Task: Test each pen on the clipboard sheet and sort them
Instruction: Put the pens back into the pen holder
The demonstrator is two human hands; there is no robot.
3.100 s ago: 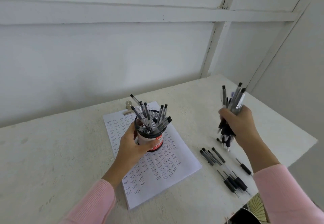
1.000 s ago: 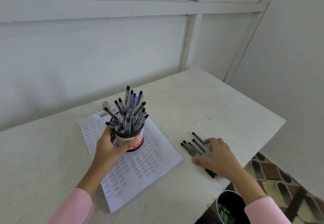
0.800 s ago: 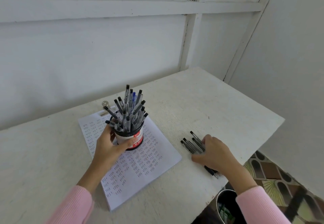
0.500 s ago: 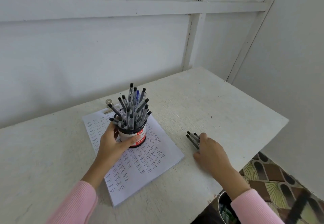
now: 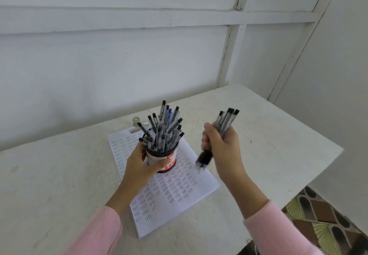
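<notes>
On the head camera, I had the left hand (image 5: 142, 167) gripping the pen cup (image 5: 166, 160), which stood on the clipboard sheet (image 5: 179, 191). The right hand (image 5: 223, 147), down on the bench (image 5: 278, 135) half a second before, had risen clenched around a bundle of pens (image 5: 227, 119) just right of the cup. I judged the loose pile gathered, probably bound for the cup.

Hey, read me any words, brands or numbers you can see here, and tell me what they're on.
No text here is legible.
Pen holder: small white print on its red band, too blurred to read.
Clipboard sheet: rows of small scribbled marks, no readable words.
</notes>
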